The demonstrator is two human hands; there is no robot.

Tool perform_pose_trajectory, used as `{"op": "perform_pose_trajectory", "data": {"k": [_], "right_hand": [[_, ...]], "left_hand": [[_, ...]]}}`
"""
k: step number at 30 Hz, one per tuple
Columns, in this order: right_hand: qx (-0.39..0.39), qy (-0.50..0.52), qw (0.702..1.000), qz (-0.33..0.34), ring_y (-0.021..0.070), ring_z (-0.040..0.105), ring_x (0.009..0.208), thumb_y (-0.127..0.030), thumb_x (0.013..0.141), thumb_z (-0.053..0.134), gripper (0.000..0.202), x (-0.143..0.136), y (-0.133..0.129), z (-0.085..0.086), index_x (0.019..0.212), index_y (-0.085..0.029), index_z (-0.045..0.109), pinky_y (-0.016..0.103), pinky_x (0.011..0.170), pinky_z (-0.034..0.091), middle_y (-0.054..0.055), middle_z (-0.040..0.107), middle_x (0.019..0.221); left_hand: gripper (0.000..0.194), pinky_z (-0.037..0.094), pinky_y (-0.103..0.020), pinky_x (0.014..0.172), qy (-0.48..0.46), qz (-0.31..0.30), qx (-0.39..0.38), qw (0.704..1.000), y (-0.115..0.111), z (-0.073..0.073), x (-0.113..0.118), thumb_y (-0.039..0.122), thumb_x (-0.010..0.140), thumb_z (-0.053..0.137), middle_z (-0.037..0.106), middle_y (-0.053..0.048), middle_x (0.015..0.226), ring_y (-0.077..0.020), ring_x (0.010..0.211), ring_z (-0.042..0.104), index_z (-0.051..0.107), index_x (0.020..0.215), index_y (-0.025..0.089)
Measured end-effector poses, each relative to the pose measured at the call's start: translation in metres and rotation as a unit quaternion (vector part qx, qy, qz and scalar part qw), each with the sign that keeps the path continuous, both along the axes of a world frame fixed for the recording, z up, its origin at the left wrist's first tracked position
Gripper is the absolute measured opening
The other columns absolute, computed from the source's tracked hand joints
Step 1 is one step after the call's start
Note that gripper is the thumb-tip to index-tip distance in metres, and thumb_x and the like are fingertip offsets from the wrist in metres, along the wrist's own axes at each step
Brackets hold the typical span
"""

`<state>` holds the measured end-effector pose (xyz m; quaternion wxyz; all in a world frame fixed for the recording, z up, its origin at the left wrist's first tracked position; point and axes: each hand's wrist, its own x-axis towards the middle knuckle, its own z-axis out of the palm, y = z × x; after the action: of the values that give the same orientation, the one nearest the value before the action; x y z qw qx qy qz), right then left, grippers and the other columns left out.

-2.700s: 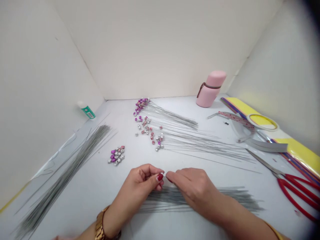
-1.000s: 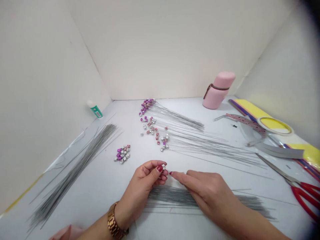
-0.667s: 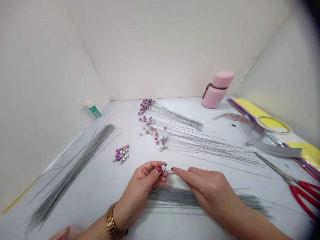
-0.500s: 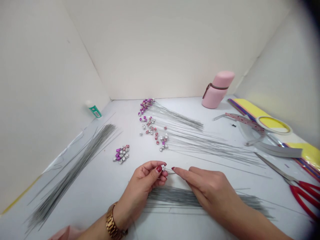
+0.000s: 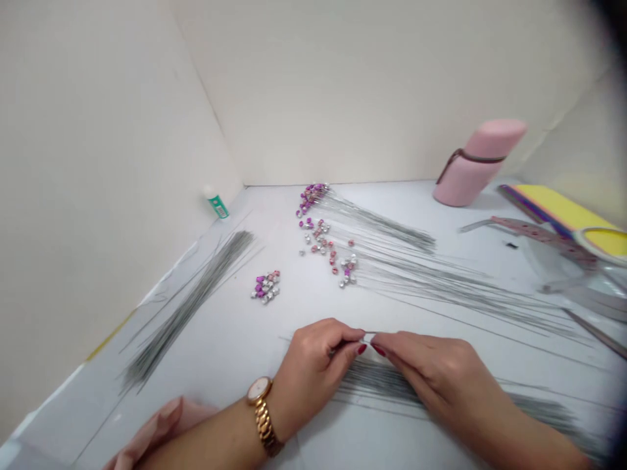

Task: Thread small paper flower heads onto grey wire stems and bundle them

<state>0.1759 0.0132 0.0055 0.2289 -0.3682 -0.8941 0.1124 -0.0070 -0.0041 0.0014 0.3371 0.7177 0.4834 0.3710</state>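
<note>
My left hand (image 5: 318,359), with a gold watch (image 5: 259,390) at its wrist, pinches thumb against forefinger. My right hand (image 5: 435,369) is closed close beside it, its fingertips almost meeting the left ones. A short length of thin wire (image 5: 368,333) shows between the two pinches. The silver star-shaped bead at the wire's end is mostly hidden by my left fingers. Under both hands lies a bundle of grey wires (image 5: 377,380). Ahead and to the left sits a small pile of purple, silver and pink beads (image 5: 266,287).
Beaded wires (image 5: 382,219) lie across the table's middle. Another wire bundle (image 5: 196,300) lies left, near a glue stick (image 5: 217,203). At right stand a pink flask (image 5: 475,166), a roll of tape (image 5: 605,241), yellow sheets (image 5: 558,202) and scissors (image 5: 595,331), partly out of view.
My left hand has turned over, palm down, hiding the silver bead and showing the watch face. My hands are closer together. The whole view has swung left, shifting things rightward.
</note>
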Motion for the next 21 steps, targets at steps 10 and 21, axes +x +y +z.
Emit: {"op": "perform_pose_trajectory", "data": {"k": [10,21], "right_hand": [[0.027,0.058,0.996,0.065,0.0109,0.064,0.058,-0.018,0.087,0.035,0.026,0.000,0.008,0.002,0.085,-0.019,0.061,0.015,0.051,0.048,0.000,0.067,0.066],[-0.025,0.015,0.999,0.025,0.0127,0.059,0.053,-0.033,0.088,0.039,0.023,0.011,0.014,-0.001,0.092,-0.024,0.060,0.021,0.046,0.044,0.000,0.062,0.064]], "left_hand": [[0.016,0.048,-0.023,0.067,0.072,-0.050,0.172,0.981,-0.003,-0.001,-0.001,0.010,0.082,0.046,0.067,-0.008,0.076,-0.0133,0.070,0.059,0.061,0.087,0.009],[0.032,0.045,-0.029,0.076,0.202,-0.089,0.166,0.961,-0.005,0.009,-0.006,0.012,0.087,0.032,0.065,-0.012,0.096,-0.0193,0.086,0.057,0.059,0.104,0.014]]}}
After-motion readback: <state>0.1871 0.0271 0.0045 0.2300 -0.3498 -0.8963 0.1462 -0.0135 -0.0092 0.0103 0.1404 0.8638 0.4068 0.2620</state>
